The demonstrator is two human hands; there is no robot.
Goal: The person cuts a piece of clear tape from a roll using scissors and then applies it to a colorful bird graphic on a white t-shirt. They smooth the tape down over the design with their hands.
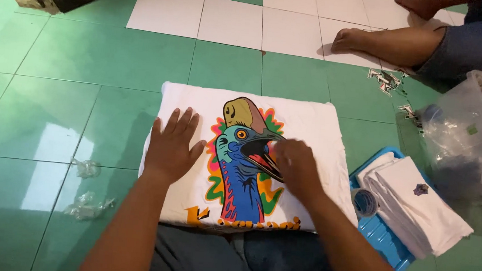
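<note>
At centre frame, a folded white t-shirt (311, 121) is laid flat on the green tiled floor (86, 66), its lower edge touching the person's lap in dark shorts (214, 259). A big print is seen on the shirt front: a cassowary-type bird head (242, 153) w/ blue neck, teal face, orange eye, open dark beak, red inside, and a yellow-brown crest on top. The bird is backed by a green, orange and pink flame-like outline; orange lettering runs along the bottom edge, partly cut off by the fold.

The left hand (170, 147) is pressed flat on the shirt's left part, fingers spread, palm down, nothing gripped. The right hand (298, 169) is laid on the print just right of the beak, fingers bent downward onto the cloth; it's blurred, so whether fabric is pinched can't be told.

At lower right, a stack of folded white cloth (418, 212) is kept on a blue tray (384, 241), near the shirt. At far right, a clear plastic bag (470, 142) w/ dark contents is seen. At upper right, another person's bare legs and feet (374, 43) are rested on white tiles (233, 20). At lower left, crumpled clear plastic scraps (85, 186) are scattered on the floor.
</note>
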